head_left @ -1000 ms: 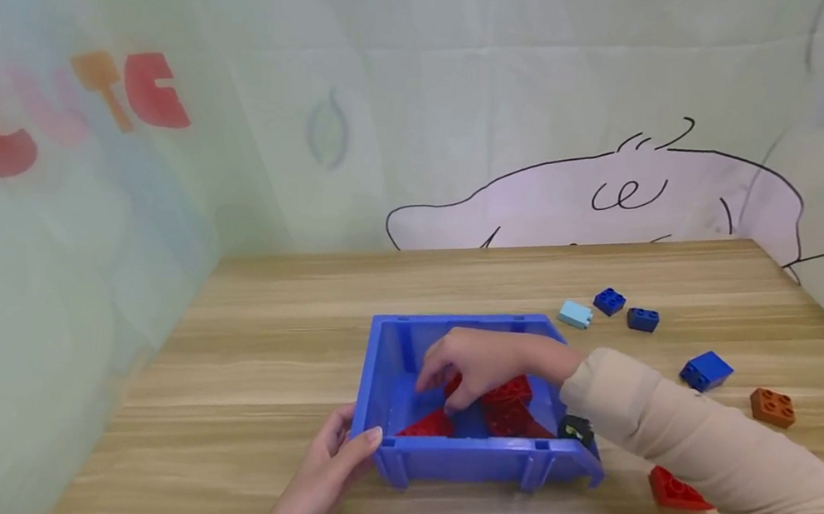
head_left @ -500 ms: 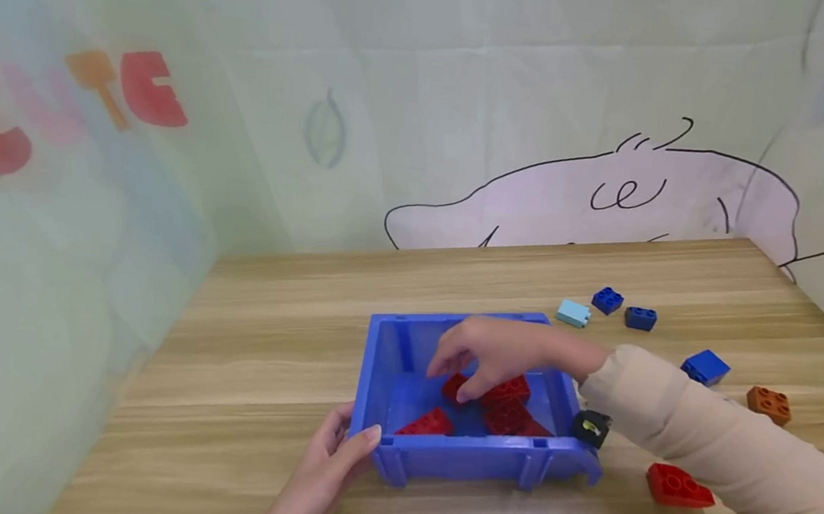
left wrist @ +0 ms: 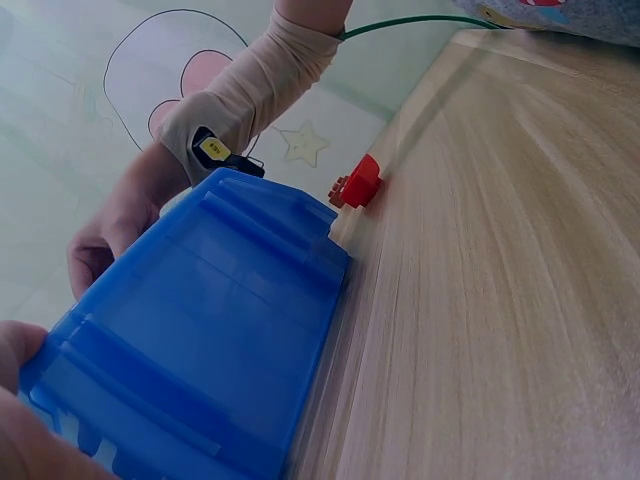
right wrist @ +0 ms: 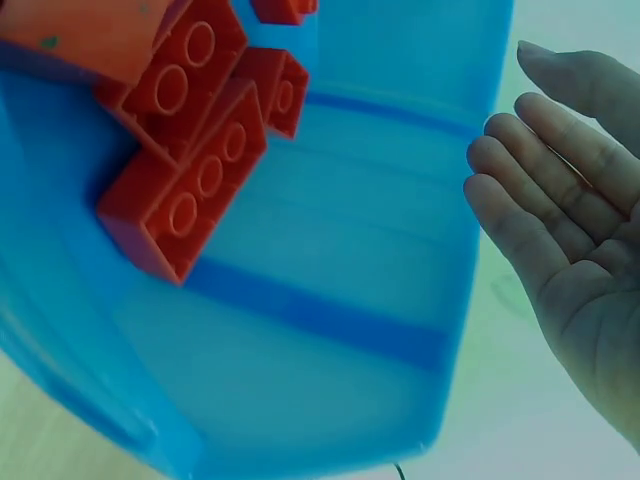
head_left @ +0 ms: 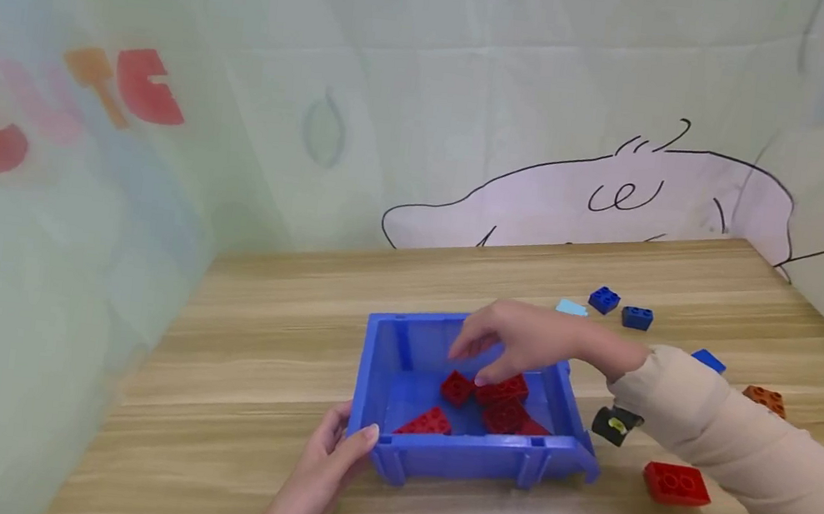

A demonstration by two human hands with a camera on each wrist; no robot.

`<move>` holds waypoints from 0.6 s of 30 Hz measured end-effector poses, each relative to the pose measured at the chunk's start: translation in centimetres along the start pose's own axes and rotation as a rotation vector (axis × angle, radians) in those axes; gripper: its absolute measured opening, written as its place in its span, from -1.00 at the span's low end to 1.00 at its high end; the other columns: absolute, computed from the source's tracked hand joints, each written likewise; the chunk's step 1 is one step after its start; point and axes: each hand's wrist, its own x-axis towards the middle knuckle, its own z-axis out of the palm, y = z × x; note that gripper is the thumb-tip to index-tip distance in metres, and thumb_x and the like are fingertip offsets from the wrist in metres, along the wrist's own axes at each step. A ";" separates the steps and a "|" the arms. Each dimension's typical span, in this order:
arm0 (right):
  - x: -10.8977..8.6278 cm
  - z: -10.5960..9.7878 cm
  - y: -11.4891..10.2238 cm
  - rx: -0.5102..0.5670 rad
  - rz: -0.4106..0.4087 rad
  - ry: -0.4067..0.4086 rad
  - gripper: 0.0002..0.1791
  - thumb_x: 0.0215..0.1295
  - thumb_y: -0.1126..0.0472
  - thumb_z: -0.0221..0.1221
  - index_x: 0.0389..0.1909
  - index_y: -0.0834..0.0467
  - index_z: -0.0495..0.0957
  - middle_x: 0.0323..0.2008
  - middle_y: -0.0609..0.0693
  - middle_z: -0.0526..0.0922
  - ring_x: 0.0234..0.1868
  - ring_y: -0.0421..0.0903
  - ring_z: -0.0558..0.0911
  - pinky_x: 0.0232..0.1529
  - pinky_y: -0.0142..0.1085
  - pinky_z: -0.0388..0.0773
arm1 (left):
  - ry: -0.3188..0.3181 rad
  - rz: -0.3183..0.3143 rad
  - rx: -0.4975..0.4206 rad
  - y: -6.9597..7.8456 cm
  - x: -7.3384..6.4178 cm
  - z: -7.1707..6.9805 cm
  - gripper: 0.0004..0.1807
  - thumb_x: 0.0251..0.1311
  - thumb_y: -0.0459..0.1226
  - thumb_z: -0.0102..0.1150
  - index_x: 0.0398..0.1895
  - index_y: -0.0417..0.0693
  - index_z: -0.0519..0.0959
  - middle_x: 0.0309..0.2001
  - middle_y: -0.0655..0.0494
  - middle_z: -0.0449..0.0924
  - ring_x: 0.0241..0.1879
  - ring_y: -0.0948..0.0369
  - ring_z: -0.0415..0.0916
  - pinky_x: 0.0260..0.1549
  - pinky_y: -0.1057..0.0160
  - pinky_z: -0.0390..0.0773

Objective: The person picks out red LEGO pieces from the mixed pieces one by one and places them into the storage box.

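Note:
My left hand point(head_left: 324, 470) grips the left front corner of a blue plastic bin point(head_left: 458, 461), its thumb on the rim. In the left wrist view, that hand point(left wrist: 28, 430) shows only partly at the bin's edge. Several red toy bricks lie inside, among them a small square one point(head_left: 455, 387) and a wedge-shaped one point(head_left: 427, 422). Above the bin's back right part hovers my right hand point(head_left: 516, 343), fingers loosely bent and holding nothing. The right wrist view shows its palm point(right wrist: 580, 250) bare, with red bricks point(right wrist: 200, 190) heaped in the bin beside it.
Right of the bin, a red brick point(head_left: 676, 484) lies on the wooden table point(head_left: 260, 341). Farther back are an orange brick point(head_left: 765, 398), blue bricks point(head_left: 604, 300) and a light blue one point(head_left: 571, 307), partly covered by the right arm. A printed cloth point(head_left: 311, 70) hangs behind.
My right hand has risen and moved right, away from the red bricks, uncovering the small square one. My left hand keeps its hold on the bin.

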 end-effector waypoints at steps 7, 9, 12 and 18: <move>-1.3 -0.8 -0.5 -0.036 -0.021 0.058 -0.68 0.11 0.27 0.28 -0.07 0.17 0.60 -0.14 -0.06 0.63 -0.10 -0.13 0.60 -0.06 -0.22 0.57 | 0.021 -0.011 0.035 0.3 -0.1 -0.2 -0.46 0.25 -0.29 0.02 0.20 -0.37 0.13 0.16 -0.22 0.34 0.08 0.17 0.40 0.07 0.27 0.43; -2.0 -1.0 -0.5 -0.037 0.000 0.067 -0.68 0.12 0.26 0.27 -0.06 0.17 0.59 -0.14 -0.07 0.62 -0.10 -0.14 0.60 -0.06 -0.20 0.57 | 0.014 -0.014 0.041 0.3 -0.1 -0.2 -0.45 0.25 -0.28 0.03 0.21 -0.37 0.12 0.19 -0.25 0.31 0.11 0.14 0.38 0.09 0.25 0.41; -3.1 -1.0 -0.3 -0.037 0.027 0.080 -0.68 0.14 0.25 0.26 -0.05 0.16 0.59 -0.14 -0.09 0.62 -0.10 -0.15 0.60 -0.07 -0.19 0.57 | 0.011 -0.017 0.049 0.3 -0.1 -0.1 -0.45 0.26 -0.27 0.02 0.21 -0.37 0.12 0.20 -0.26 0.30 0.12 0.11 0.37 0.10 0.23 0.41; -5.8 -1.1 -0.3 -0.102 0.076 0.133 -0.69 0.11 0.24 0.28 -0.08 0.09 0.60 -0.16 -0.17 0.61 -0.13 -0.22 0.59 -0.12 -0.22 0.59 | 0.009 -0.023 0.039 0.1 0.0 0.0 -0.45 0.26 -0.28 0.00 0.22 -0.37 0.11 0.19 -0.24 0.30 0.11 0.13 0.38 0.09 0.24 0.42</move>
